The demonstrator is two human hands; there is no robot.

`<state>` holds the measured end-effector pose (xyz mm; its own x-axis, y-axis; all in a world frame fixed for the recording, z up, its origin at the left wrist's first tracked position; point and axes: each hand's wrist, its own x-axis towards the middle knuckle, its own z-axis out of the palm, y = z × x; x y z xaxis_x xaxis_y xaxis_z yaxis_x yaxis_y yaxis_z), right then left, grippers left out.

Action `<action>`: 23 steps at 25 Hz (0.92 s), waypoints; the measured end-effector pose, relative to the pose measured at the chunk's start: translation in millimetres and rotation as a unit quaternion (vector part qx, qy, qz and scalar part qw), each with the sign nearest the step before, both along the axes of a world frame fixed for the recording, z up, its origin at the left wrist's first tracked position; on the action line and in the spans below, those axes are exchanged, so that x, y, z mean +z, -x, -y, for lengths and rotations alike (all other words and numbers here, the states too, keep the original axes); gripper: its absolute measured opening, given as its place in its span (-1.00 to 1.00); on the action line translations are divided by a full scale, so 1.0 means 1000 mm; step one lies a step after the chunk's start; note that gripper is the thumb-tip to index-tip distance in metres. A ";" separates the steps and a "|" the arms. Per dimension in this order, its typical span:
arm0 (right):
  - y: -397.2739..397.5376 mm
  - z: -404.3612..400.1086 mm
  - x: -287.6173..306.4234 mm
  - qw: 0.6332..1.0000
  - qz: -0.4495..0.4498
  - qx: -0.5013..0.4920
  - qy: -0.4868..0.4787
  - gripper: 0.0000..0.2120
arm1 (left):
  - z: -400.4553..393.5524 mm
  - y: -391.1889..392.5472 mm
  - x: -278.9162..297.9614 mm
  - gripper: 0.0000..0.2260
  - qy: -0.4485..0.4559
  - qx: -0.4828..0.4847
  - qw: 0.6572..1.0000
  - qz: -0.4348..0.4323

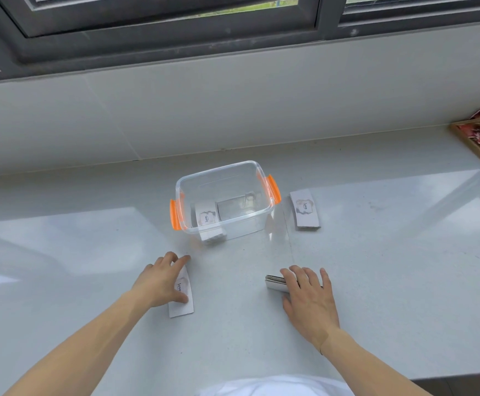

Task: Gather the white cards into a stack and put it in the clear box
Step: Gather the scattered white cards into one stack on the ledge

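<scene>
- left hand (pixel 161 281) lies flat on a white card stack (pixel 182 295) at near left on the counter (pixel 90 252), fingers spread, pressing not gripping
- right hand (pixel 309 295) covers a second card stack (pixel 274 282) at near right, thumb by its near edge; can't tell if it's gripped
- third stack (pixel 304 210) lies just right of the clear box (pixel 224 201), untouched
- box is open, orange latches (pixel 175 214), one card stack inside (pixel 206 217) at its left end
</scene>
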<state>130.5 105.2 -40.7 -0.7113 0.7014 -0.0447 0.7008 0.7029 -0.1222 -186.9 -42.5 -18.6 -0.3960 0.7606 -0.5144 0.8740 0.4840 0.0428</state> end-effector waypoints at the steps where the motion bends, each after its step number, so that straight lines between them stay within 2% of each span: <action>1: 0.000 0.001 0.000 1.000 0.000 -0.001 0.001 -0.54 | -0.002 -0.002 -0.001 -0.11 -0.002 -0.006 1.000 -0.009; 4: -0.001 0.002 0.001 1.000 -0.003 -0.002 0.002 -0.53 | -0.007 -0.002 0.004 -0.29 -0.001 -0.022 0.999 -0.026; 7: -0.001 0.002 0.000 1.000 -0.007 -0.002 -0.001 -0.52 | -0.015 0.002 0.016 -0.61 -0.017 -0.060 0.998 -0.030; 11: -0.001 0.001 0.000 1.000 -0.005 -0.001 0.001 -0.52 | -0.030 -0.005 0.035 -0.86 -0.142 -0.031 0.988 0.057; 14: -0.001 0.002 0.000 1.000 -0.003 -0.002 0.003 -0.49 | -0.046 -0.025 0.042 -0.87 -0.217 0.003 0.969 0.118; 16: -0.001 0.002 0.001 1.000 0.003 0.000 0.003 -0.39 | -0.057 -0.046 0.037 -0.89 -0.240 0.015 0.961 0.138; 19: -0.002 0.002 0.005 1.000 0.005 0.010 0.005 -0.21 | -0.067 -0.078 0.024 -0.89 -0.235 0.014 0.958 0.163; 23: -0.002 0.002 0.007 1.000 0.004 0.015 0.002 -0.17 | -0.080 -0.114 0.012 -0.81 -0.239 -0.011 0.949 0.205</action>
<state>132.6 103.2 -33.4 -0.7321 0.6790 -0.0541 0.6799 0.7235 -0.1194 -72.6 37.5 -6.8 -0.2186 0.9515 -0.2166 0.7464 0.3060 0.5910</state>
